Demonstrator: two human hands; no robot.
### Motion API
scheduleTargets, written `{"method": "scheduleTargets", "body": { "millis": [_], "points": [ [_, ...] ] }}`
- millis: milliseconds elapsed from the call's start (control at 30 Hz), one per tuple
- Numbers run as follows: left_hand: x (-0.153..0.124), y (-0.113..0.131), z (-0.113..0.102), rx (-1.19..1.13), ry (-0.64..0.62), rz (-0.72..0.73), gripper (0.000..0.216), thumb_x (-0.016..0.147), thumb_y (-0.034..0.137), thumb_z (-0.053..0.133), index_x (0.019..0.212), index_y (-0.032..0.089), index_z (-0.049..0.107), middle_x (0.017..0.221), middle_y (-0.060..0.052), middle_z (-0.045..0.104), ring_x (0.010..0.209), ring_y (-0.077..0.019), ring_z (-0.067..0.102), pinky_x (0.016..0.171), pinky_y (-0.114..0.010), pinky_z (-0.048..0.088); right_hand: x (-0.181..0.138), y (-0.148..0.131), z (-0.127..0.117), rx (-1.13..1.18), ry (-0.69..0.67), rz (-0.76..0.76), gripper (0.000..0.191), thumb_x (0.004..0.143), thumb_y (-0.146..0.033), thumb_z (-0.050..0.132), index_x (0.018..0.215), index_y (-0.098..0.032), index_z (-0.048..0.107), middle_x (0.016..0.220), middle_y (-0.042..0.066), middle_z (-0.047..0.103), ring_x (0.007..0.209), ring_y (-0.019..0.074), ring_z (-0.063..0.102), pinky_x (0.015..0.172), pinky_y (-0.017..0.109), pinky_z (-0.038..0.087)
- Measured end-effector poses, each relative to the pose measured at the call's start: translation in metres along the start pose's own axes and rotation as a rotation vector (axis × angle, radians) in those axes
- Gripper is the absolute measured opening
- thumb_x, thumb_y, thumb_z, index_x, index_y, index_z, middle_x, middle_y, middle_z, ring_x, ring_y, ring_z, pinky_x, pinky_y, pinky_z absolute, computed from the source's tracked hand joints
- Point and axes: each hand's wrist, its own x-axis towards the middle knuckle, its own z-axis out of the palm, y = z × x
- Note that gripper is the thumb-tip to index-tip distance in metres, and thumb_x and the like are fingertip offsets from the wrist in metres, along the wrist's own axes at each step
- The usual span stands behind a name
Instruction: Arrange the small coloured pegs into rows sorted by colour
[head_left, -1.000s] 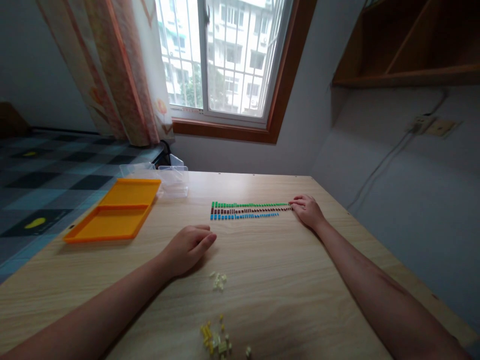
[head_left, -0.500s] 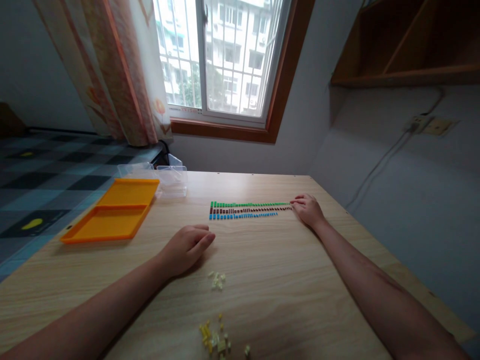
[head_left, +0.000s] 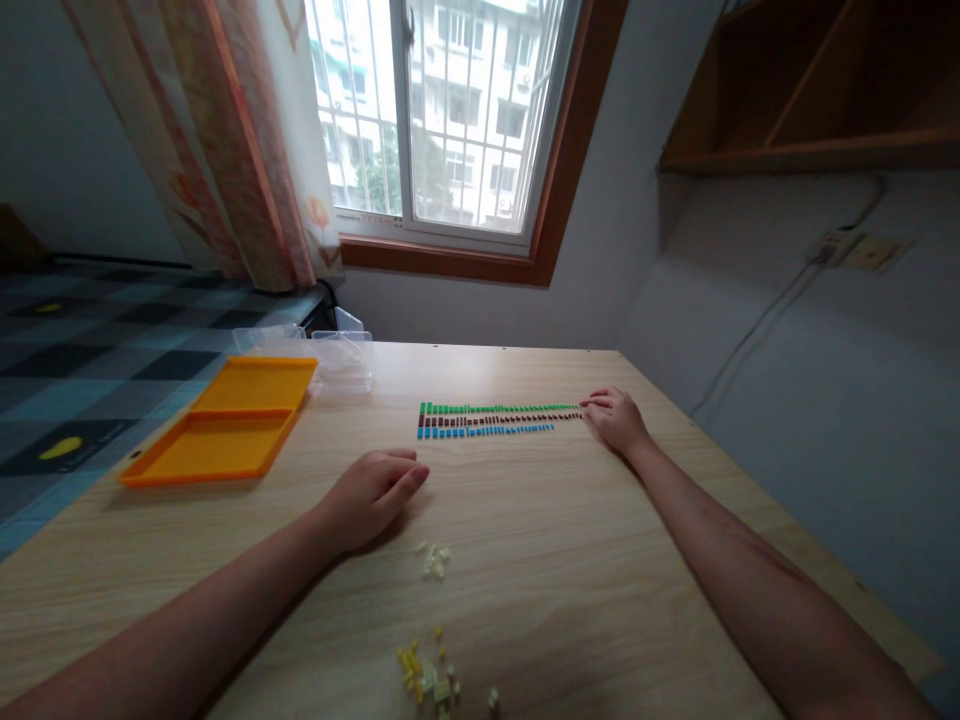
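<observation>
Three rows of tiny pieces lie on the wooden table: a green row, a brown row and a blue row. My right hand rests at the right end of the rows, fingers curled and pinched at the end of the brown row. My left hand lies on the table to the lower left of the rows, fingers loosely curled, thumb out, nothing visible in it. A small pale pile lies just below it, and a yellow pile sits near the table's front edge.
An open orange case lies at the left of the table, with clear plastic boxes behind it. A window and curtain are beyond the far edge. A wall with a shelf and a socket is at the right.
Both hands stay where they were. The view has shifted very slightly.
</observation>
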Motion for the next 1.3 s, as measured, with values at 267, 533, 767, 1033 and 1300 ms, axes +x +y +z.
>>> {"method": "scheduleTargets", "body": {
  "millis": [267, 533, 767, 1033, 1300],
  "points": [
    [-0.002, -0.003, 0.001, 0.002, 0.011, -0.004, 0.050, 0.099, 0.040, 0.032, 0.055, 0.019, 0.034, 0.060, 0.001, 0.044, 0.055, -0.0117, 0.045, 0.057, -0.027, 0.032, -0.009, 0.000, -0.014, 0.069, -0.141, -0.031, 0.031, 0.081, -0.042, 0.062, 0.093, -0.019, 0.079, 0.085, 0.006, 0.072, 0.069, 0.0178, 0.059, 0.066, 0.030, 0.049],
    [-0.002, -0.005, 0.001, -0.008, -0.005, 0.024, 0.049, 0.099, 0.040, 0.034, 0.055, 0.019, 0.034, 0.060, 0.001, 0.044, 0.055, -0.0114, 0.044, 0.057, -0.027, 0.032, -0.009, -0.005, -0.016, 0.037, -0.201, -0.065, 0.028, 0.081, -0.042, 0.063, 0.090, -0.021, 0.080, 0.086, 0.007, 0.073, 0.073, 0.0194, 0.062, 0.071, 0.031, 0.049],
    [0.000, -0.002, 0.001, -0.015, -0.011, 0.022, 0.051, 0.099, 0.043, 0.034, 0.054, 0.019, 0.034, 0.059, 0.001, 0.043, 0.055, -0.0115, 0.043, 0.056, -0.027, 0.031, -0.009, -0.001, -0.017, 0.034, -0.213, -0.066, 0.031, 0.082, -0.044, 0.061, 0.092, -0.021, 0.079, 0.089, 0.008, 0.074, 0.073, 0.0195, 0.061, 0.068, 0.031, 0.048],
    [0.004, 0.006, 0.002, 0.063, -0.136, -0.008, 0.048, 0.094, 0.045, 0.045, 0.055, 0.018, 0.037, 0.058, 0.002, 0.042, 0.056, -0.0108, 0.040, 0.057, -0.026, 0.029, -0.011, 0.006, -0.018, 0.016, -0.129, -0.076, 0.040, 0.082, -0.049, 0.063, 0.105, -0.019, 0.077, 0.084, 0.006, 0.070, 0.066, 0.0177, 0.056, 0.066, 0.031, 0.047],
    [0.008, 0.010, -0.009, 0.057, -0.366, -0.095, 0.037, 0.078, 0.044, 0.067, 0.060, 0.018, 0.048, 0.060, 0.004, 0.051, 0.059, -0.0110, 0.043, 0.057, -0.025, 0.029, -0.020, -0.011, -0.022, -0.139, 0.016, -0.087, 0.040, 0.088, -0.047, 0.054, 0.098, -0.017, 0.077, 0.078, 0.008, 0.067, 0.068, 0.0207, 0.057, 0.066, 0.033, 0.045]
  ]
}}
